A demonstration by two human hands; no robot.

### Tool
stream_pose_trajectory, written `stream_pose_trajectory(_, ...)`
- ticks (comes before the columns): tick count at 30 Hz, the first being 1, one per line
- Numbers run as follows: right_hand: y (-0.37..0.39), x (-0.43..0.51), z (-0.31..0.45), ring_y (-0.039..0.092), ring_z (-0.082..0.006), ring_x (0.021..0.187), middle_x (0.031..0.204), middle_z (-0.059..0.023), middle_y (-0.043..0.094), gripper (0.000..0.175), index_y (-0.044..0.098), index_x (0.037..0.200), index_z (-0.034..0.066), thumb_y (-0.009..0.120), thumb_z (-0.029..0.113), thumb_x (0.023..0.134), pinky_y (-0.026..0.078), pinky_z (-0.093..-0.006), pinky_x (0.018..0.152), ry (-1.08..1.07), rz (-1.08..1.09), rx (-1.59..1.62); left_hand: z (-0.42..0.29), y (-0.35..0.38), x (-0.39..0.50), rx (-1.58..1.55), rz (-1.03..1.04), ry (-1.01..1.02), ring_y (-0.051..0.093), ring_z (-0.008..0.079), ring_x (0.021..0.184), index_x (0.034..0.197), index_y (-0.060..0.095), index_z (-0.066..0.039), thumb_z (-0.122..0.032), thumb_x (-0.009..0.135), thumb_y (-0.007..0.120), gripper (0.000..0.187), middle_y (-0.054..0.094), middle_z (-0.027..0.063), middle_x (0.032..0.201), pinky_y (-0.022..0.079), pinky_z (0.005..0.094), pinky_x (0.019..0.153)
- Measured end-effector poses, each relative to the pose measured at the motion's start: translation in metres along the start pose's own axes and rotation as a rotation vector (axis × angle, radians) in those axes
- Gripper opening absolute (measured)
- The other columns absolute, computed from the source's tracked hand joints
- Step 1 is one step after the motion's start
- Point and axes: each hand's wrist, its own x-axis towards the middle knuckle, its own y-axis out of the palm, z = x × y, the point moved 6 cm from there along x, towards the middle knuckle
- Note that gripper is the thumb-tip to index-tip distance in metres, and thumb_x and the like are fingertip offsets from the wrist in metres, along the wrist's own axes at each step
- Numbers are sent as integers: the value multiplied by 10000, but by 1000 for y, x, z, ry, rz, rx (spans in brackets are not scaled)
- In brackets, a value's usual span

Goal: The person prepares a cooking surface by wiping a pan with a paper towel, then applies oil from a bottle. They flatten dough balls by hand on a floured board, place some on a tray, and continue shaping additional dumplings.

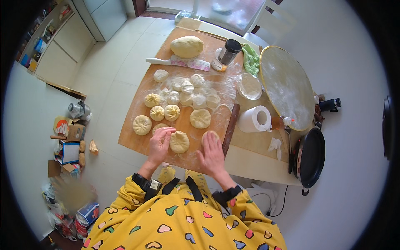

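Note:
My left hand (160, 144) is half curled on the floured wooden board (137, 144), with nothing seen in it. A flattened pleated dough round (179, 142) lies just right of it, and another round (158, 126) is partly covered by its fingers. My right hand (213, 153) rests flat on a dough disc (204, 137), mostly hiding it. Above lie a flat round (200, 118), a pressed pleated round (142, 125) and several gathered buns (172, 112). Floured dough pieces (187, 87) are grouped mid-board.
A rolling pin (231, 128) lies along the board's right edge. Farther back are a cleaver (190, 63), a large dough lump (187, 47) and a black-lidded jar (229, 51). Rightward stand a paper roll (255, 119), a round floured tray (286, 87) and a frying pan (312, 157).

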Motion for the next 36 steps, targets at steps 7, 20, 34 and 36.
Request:
stream_pose_trajectory(7, 1, -10, 17, 153, -332, 1486, 1584, -190, 216, 787, 259, 1498, -14, 486, 488, 936, 120, -448, 1206, -127, 212, -69, 4, 0, 3, 1, 4, -12, 620, 266, 1029, 1034, 687, -16, -195, 986, 548, 231, 689, 117, 1043, 472, 351, 913)
stream_pose_trajectory(20, -3, -17, 30, 125, -278, 1498, 1600, -157, 190, 894, 214, 1514, -8, 530, 561, 901, 108, -440, 1215, -154, 210, -122, 10, 1, 6, -154, 42, -30, 627, 215, 988, 1128, 657, -28, -187, 997, 536, 239, 686, 105, 1041, 489, 321, 876)
stream_pose_trajectory(34, -22, -2, -21, 573, -294, 1097, 1231, -161, 569, 720, 511, 1284, 38, 841, 93, 647, 481, -389, 924, 283, -314, 282, 33, -16, -18, -291, 31, -161, 629, 129, 990, 1199, 617, -3, -141, 1003, 532, 254, 686, 72, 1072, 498, 277, 866)
stream_pose_trajectory(36, -16, 4, -32, 599, -266, 1008, 1114, -139, 599, 654, 559, 1196, 32, 857, 110, 619, 506, -375, 850, 429, -199, 358, 28, -6, -22, -327, 102, -190, 631, 126, 994, 1200, 617, 1, -147, 1002, 538, 260, 686, 78, 1080, 501, 273, 867)
